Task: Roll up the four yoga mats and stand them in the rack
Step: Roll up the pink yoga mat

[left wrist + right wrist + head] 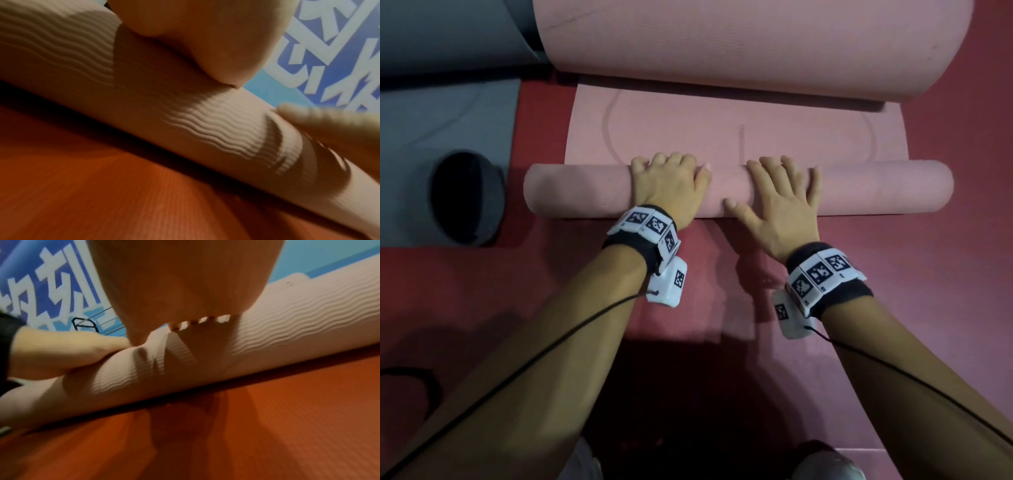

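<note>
While both palms are laid on top of it, one pink yoga mat (pixel 736 144) is seen half rolled across the middle of the head view, its rolled part (pixel 876 186) lying crosswise from nine to three o'clock on the red floor (pixel 541 113). Two hands are counted on the roll. The left hand (pixel 666 185) is set just to the nine o'clock side of centre, fingers bent over the far edge of the roll and the thumb stretched toward three o'clock. The right hand (pixel 780 202) is set just beside it at three o'clock, fingers spread and draped over the top, thumb pointed toward nine o'clock; neither hand is closed around the roll, both are pressed flat on it. The unrolled stretch of the same mat is seen toward twelve o'clock, where its far end curls upward. One grey mat (pixel 431 102) is laid flat at ten o'clock, and one dark rolled mat (pixel 465 198) is seen end-on at nine o'clock. Two marker-covered wristbands are worn, one per wrist. From the right wrist view one black wire rack (pixel 82 324) is made out against a blue wall with white lettering (pixel 53 288)
</note>
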